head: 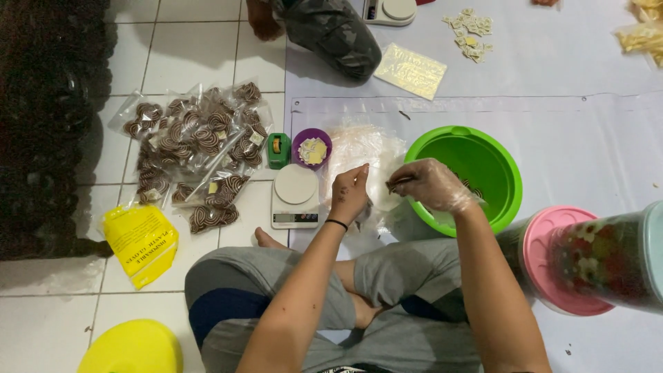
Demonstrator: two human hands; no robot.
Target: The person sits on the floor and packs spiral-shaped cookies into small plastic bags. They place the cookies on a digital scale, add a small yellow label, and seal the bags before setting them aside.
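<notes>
My left hand (350,193) is bare, wears a thin black wristband, and pinches the top of a clear plastic bag (369,204) that hangs over my crossed legs. My right hand (431,185), in a thin clear glove, holds a small dark striped cookie at the bag's mouth, just in front of a green bowl (494,155). A few striped cookies lie in that bowl, mostly hidden behind my right hand. A stack of empty clear bags (359,148) lies on the white sheet beyond my hands.
Left of my hands stand a small white kitchen scale (295,197), a purple cup of labels (311,148) and a green tape dispenser (278,150). Several filled bags of striped cookies (200,145) lie on the tiles. A yellow packet (141,242), a pink-lidded jar (587,259) and another person's knee (335,34) are nearby.
</notes>
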